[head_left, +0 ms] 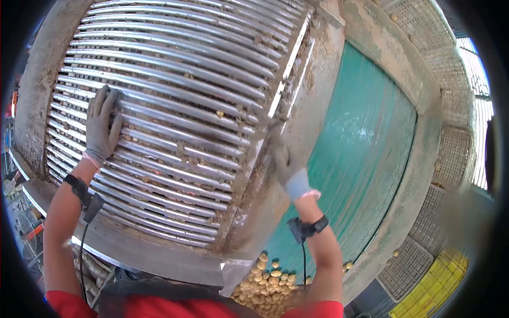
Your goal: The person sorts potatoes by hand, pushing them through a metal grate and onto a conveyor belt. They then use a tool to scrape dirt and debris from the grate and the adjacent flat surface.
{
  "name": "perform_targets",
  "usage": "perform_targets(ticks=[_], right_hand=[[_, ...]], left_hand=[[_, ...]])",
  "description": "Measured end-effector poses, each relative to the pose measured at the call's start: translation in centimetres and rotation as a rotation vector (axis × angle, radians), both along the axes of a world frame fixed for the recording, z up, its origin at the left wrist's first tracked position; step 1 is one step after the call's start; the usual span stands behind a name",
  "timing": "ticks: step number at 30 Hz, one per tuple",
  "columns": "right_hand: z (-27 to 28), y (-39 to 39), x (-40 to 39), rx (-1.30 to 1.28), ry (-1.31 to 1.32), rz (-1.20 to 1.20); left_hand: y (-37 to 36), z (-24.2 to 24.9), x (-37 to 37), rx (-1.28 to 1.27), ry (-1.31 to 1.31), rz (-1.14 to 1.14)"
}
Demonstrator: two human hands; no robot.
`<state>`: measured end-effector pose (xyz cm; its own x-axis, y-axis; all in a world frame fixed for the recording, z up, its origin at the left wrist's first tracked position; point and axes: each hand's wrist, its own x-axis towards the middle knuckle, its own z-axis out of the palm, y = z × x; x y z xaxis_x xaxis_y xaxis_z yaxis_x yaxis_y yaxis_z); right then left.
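Your left hand is spread palm-down on the rollers, gripping nothing visible; probably bracing you. Your right hand blurs over the ledge beside the rollers' dirty edge; can't tell how closed, or if it's holding anything. Ledge separates rollers from belt. Potatoes heap at belt's near end, maybe because it slopes that way. Crates line the far right.
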<state>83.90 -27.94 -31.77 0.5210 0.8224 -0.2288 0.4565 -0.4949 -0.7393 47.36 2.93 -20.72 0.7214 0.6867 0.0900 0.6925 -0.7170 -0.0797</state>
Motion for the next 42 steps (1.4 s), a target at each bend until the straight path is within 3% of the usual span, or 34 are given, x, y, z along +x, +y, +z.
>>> perform_targets(ticks=[2, 4, 7, 8, 10, 11, 14, 16, 18, 20, 22, 25, 27, 28, 29, 31, 33, 35, 36, 38, 40, 42], right_hand=[[1.0, -4.2, -4.1, 0.130, 0.109, 0.031], [5.3, -6.7, -7.4, -0.230, 0.432, -0.020], [6.9, -11.9, -11.9, -0.429, 0.433, 0.028], [5.3, -14.6, -13.1, -0.409, 0.459, 0.145], [7.3, -15.9, -13.0, -0.492, 0.447, 0.270], [8.0, -16.4, -12.6, -0.535, 0.441, 0.340], [7.3, -17.7, -9.3, -0.299, 0.272, 0.508], [7.3, -16.1, -6.9, -0.026, 0.339, 0.054], [5.4, -12.8, -3.6, 0.021, 0.185, -0.052], [6.2, -7.5, -1.3, -0.105, 0.245, -0.053], [5.2, -3.6, -0.9, -0.222, 0.275, -0.080], [2.5, -4.7, -3.7, -0.253, 0.288, 0.006], [2.4, -7.7, -6.0, -0.134, 0.246, 0.103], [3.1, -10.1, -7.8, -0.046, 0.226, 0.147], [5.1, -12.3, -9.6, -0.142, 0.291, 0.197], [8.6, -14.7, -11.0, -0.311, 0.348, 0.293], [10.3, -15.8, -10.9, -0.454, 0.332, 0.400], [10.4, -16.6, -8.8, -0.495, 0.300, 0.414], [10.2, -16.6, -7.5, -0.514, 0.285, 0.420], [9.9, -15.6, -5.6, -0.446, 0.280, 0.097], [9.9, -13.7, -2.9, -0.340, 0.351, 0.020], [10.0, -12.3, -2.5, -0.286, 0.220, 0.077]], left_hand=[[0.1, -0.2, -0.1, 0.014, 0.013, -0.009], [0.1, -0.3, -0.1, 0.024, 0.007, -0.042], [-0.1, -0.1, 0.3, 0.040, 0.051, -0.051], [0.0, -0.7, 0.3, 0.058, 0.069, -0.045], [-1.5, -0.4, 2.1, 0.054, 0.103, -0.057], [-3.2, 0.6, 3.7, -0.135, 0.024, -0.218], [-9.9, -0.1, 9.3, -0.366, 0.099, -0.485], [-14.3, -1.1, 12.0, -0.390, 0.095, -0.642], [-17.4, -2.7, 12.2, -0.658, 0.221, -0.832], [-20.2, -2.3, 10.6, -0.582, 0.434, -1.135], [-21.8, -2.6, 7.3, -0.864, 0.294, -1.226], [-20.3, 0.2, 5.3, -1.251, 0.320, -1.140], [-16.9, 3.3, 5.5, -1.180, 0.263, -0.970], [-15.1, 4.0, 5.3, -0.992, 0.141, -0.929], [-13.0, 4.5, 5.5, -0.802, 0.025, -0.890], [-10.2, 5.3, 6.4, -0.506, 0.002, -0.476], [-8.2, 3.3, 7.7, -0.364, -0.069, -0.323], [-10.2, 2.3, 10.6, -0.265, 0.155, -0.333], [-11.2, 0.6, 10.9, -0.392, 0.106, -0.452], [-15.8, -1.1, 11.4, -0.484, 0.256, -0.736], [-19.6, -1.6, 10.7, -0.718, 0.270, -1.077], [-22.6, -1.5, 7.5, -0.854, 0.302, -1.256]])
